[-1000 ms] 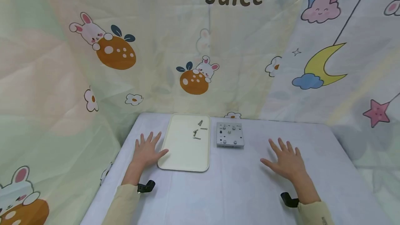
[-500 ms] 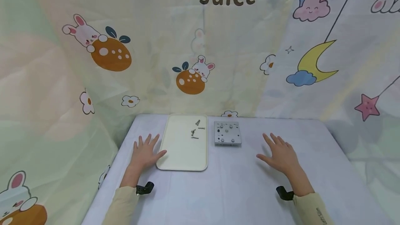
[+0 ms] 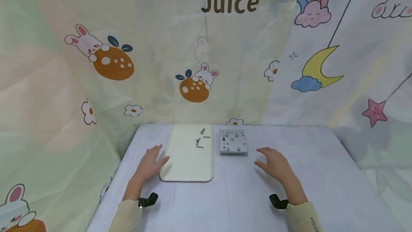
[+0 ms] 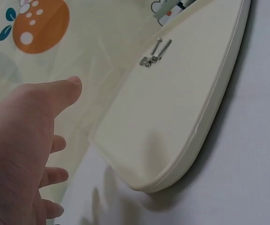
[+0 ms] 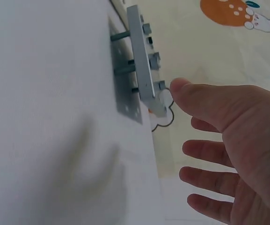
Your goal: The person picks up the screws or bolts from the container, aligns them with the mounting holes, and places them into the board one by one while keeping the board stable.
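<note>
My left hand [image 3: 150, 164] hovers at the left edge of a cream tray [image 3: 183, 167], thumb over the rim and fingers spread with nothing held. Several metal screws [image 3: 199, 141] lie on the tray's right half. To the right of the tray a silver metal plate [image 3: 233, 142] carries several bolt heads on top. In the right wrist view this plate [image 5: 142, 56] is raised off the table on bolts that stick out underneath. My right hand [image 3: 275, 164] is in the air to the right of and nearer than the plate, thumb and fingers apart, holding nothing.
A white cloth [image 3: 231, 203] covers the table. Behind and to the left hangs a printed curtain [image 3: 154, 46] with rabbits and oranges, close to the table's back edge. Each wrist wears a black camera, the left camera [image 3: 148, 199] and the right camera [image 3: 278, 202].
My right hand has moved left toward the metal plate, its fingers drawing closer together. My left hand stays near the tray's edge, its fingers less spread. The head view has shifted slightly.
</note>
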`<action>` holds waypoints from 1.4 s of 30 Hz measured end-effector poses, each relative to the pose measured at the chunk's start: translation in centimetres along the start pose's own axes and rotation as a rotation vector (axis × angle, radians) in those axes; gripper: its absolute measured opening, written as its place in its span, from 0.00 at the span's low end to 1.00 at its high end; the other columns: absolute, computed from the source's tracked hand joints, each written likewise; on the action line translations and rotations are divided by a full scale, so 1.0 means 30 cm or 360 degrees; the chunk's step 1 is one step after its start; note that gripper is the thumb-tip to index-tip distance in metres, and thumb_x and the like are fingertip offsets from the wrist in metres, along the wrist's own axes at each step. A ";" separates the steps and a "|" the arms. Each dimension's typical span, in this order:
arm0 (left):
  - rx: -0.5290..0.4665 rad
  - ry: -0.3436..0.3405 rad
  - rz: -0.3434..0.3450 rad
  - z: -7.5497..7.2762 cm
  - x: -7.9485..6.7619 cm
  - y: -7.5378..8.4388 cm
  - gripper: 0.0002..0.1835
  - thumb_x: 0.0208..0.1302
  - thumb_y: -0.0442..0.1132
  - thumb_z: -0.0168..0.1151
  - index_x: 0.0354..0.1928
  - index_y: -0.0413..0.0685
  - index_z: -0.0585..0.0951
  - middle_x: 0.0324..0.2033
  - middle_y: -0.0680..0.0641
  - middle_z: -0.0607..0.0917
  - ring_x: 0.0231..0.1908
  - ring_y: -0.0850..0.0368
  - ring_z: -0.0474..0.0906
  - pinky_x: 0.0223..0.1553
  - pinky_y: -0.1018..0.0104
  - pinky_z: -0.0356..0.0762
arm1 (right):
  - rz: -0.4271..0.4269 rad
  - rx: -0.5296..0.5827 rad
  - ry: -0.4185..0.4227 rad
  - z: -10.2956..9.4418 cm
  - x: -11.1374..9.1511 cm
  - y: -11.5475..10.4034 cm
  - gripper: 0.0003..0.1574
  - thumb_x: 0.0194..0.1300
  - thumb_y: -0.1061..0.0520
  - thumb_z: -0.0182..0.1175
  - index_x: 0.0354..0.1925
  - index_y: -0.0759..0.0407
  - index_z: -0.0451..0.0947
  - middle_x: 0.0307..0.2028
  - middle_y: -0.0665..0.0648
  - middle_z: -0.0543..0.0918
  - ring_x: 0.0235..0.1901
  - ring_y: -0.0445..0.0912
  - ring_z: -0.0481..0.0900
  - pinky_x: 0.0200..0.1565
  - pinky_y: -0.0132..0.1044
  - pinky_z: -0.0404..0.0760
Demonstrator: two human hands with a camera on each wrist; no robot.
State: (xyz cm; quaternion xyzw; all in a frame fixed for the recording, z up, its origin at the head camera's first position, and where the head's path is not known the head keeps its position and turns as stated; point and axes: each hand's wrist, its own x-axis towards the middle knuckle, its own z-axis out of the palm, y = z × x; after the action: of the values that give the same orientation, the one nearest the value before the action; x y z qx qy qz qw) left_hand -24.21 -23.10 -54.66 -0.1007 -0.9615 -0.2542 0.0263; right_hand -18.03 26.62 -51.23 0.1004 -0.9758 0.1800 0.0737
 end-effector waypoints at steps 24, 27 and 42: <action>-0.0340 -0.0002 0.0172 -0.001 -0.057 0.185 0.25 0.65 0.55 0.61 0.57 0.46 0.80 0.57 0.47 0.78 0.61 0.46 0.70 0.60 0.46 0.66 | 0.0150 0.0484 -0.0153 0.095 0.105 0.029 0.63 0.49 0.44 0.75 0.72 0.64 0.55 0.71 0.68 0.57 0.69 0.65 0.52 0.65 0.61 0.55; -0.0397 0.0002 0.0175 -0.003 -0.045 0.199 0.26 0.64 0.56 0.62 0.56 0.48 0.80 0.56 0.49 0.79 0.61 0.46 0.70 0.59 0.45 0.66 | 0.0113 0.0527 -0.0139 0.096 0.152 0.054 0.66 0.47 0.43 0.77 0.73 0.63 0.53 0.71 0.67 0.57 0.70 0.64 0.52 0.65 0.60 0.54; -0.0497 0.0038 0.0213 0.055 -0.117 0.218 0.16 0.61 0.45 0.69 0.50 0.53 0.83 0.48 0.57 0.82 0.55 0.51 0.76 0.56 0.48 0.70 | 0.0184 0.0683 -0.0214 0.182 0.248 0.093 0.76 0.39 0.33 0.77 0.75 0.59 0.49 0.72 0.66 0.55 0.70 0.64 0.52 0.65 0.61 0.55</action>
State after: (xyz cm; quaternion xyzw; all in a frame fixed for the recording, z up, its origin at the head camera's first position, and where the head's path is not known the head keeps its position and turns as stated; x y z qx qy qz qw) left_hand -19.40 -17.34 -53.29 -0.1644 -0.9011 -0.3993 0.0387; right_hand -26.46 25.91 -55.87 0.0693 -0.9220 0.3801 -0.0249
